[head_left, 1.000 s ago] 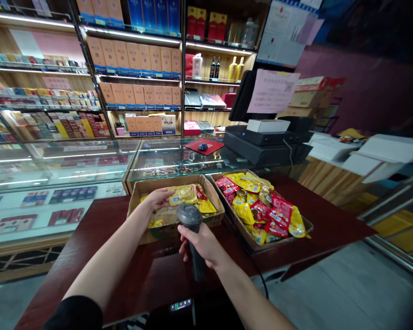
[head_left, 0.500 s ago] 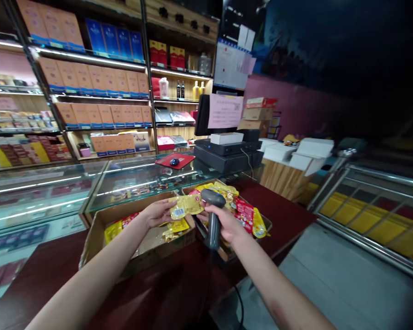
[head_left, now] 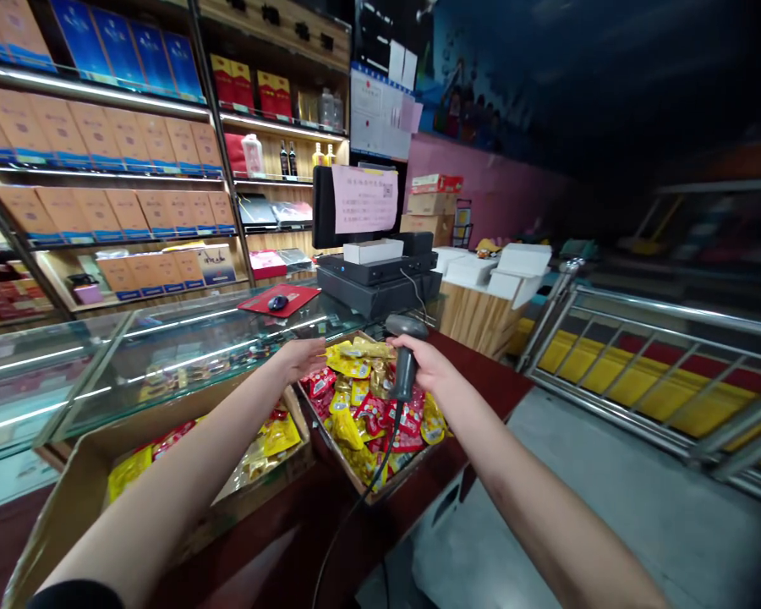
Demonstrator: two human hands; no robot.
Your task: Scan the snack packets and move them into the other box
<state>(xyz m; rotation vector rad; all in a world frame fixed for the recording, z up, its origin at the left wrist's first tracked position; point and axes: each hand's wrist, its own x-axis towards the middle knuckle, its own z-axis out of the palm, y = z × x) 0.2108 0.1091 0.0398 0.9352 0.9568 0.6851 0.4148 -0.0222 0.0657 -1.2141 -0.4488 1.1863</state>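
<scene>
My right hand (head_left: 426,362) is wrapped round the handle of a dark grey barcode scanner (head_left: 404,372), held above the right-hand carton. The scanner's cable (head_left: 380,474) hangs down across that carton. At the carton's far left corner is my left hand (head_left: 301,359), fingers stretched out, with no packet visible in it. Red, yellow and gold snack packets (head_left: 361,406) fill the right carton (head_left: 348,479). In the left carton (head_left: 79,482), partly hidden by my left forearm, lie fewer packets (head_left: 281,434).
Behind the cartons runs a glass display counter (head_left: 183,347) with a mouse (head_left: 277,302) on a red pad. A monitor (head_left: 323,207) and black cash drawer (head_left: 374,288) stand on it. Metal railing (head_left: 634,372) is at right; stocked shelves (head_left: 114,173) stand at the back.
My left hand has let go of the gold packet it held by the scanner. The scanner has moved up and away from my left hand. The view has turned right.
</scene>
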